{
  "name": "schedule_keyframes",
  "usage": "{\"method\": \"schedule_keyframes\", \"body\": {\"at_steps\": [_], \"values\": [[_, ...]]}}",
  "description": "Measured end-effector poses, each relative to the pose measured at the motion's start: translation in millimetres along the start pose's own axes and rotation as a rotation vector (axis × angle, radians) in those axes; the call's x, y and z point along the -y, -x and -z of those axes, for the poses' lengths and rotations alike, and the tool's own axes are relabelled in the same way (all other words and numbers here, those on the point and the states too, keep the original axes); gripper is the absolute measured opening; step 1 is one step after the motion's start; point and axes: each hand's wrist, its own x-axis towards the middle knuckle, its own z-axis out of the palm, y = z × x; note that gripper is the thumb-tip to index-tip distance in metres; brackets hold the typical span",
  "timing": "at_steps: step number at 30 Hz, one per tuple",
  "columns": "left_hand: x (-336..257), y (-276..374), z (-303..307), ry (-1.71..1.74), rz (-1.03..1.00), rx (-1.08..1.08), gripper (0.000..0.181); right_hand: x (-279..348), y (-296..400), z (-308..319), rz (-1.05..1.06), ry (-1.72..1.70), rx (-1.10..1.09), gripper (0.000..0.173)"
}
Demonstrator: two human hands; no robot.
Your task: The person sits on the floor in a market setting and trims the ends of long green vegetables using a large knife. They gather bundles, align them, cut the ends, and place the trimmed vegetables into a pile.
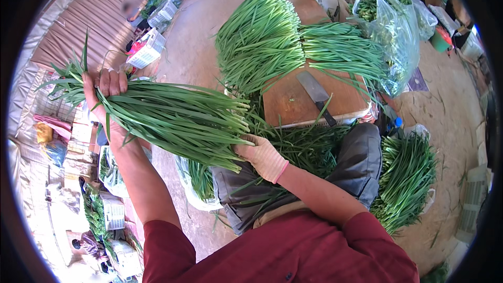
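My bare left hand (103, 90) grips a thick bunch of garlic chives (173, 114) near its leafy tips, holding it out to the left. At the pale cut ends, my right hand (261, 157) in a knitted glove pinches some stalks; its fingertips are partly hidden. A cleaver (316, 90) with a black handle lies on the wooden board (279, 104) before me. Behind it rest a tall stack of chives (259, 43) and a lower pile of chives (342, 49). Loose chives (306, 145) cover the space between my knees.
Chives in a white bag (198, 177) stand by my left leg, and another heap of chives (408, 181) by my right. A clear plastic bag of greens (393, 35) stands beyond the board. White crates (147, 49) line the left, where other people sit farther off.
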Motion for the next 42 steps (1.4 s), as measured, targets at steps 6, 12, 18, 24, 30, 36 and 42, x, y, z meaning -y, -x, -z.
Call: {"method": "schedule_keyframes", "body": {"at_steps": [6, 12, 18, 24, 30, 36, 42], "values": [[1.0, -2.0, 4.8, -0.011, -0.009, 0.012, 0.032, -9.6, -3.2, -1.0, -0.023, -0.001, 0.021, 0.047], [-0.9, 1.1, 1.0, -0.009, 0.028, 0.0, 0.034, -10.8, -4.0, -1.1, -0.059, 0.085, 0.008, 0.048], [-1.6, 2.8, 3.5, -0.013, 0.037, 0.008, 0.033, -15.7, -5.5, -0.1, -0.095, 0.023, -0.002, 0.047], [-2.7, 1.9, 11.2, 0.036, 0.014, 0.018, 0.033, -29.5, -13.1, 21.2, 0.029, -0.031, 0.052, 0.038], [-12.5, 3.6, 11.3, -0.062, -0.037, -0.133, 0.03, -19.3, -7.7, 68.3, -0.017, -0.151, -0.196, 0.02], [-8.3, 0.9, 17.9, -0.048, 0.006, -0.049, 0.029, -8.2, 10.4, 76.7, -0.02, 0.712, -0.257, 0.027], [2.3, 11.2, 1.9, -0.105, -0.013, 0.03, 0.03, 13.8, 19.7, 0.8, -0.209, 0.045, -0.048, 0.024]]}}
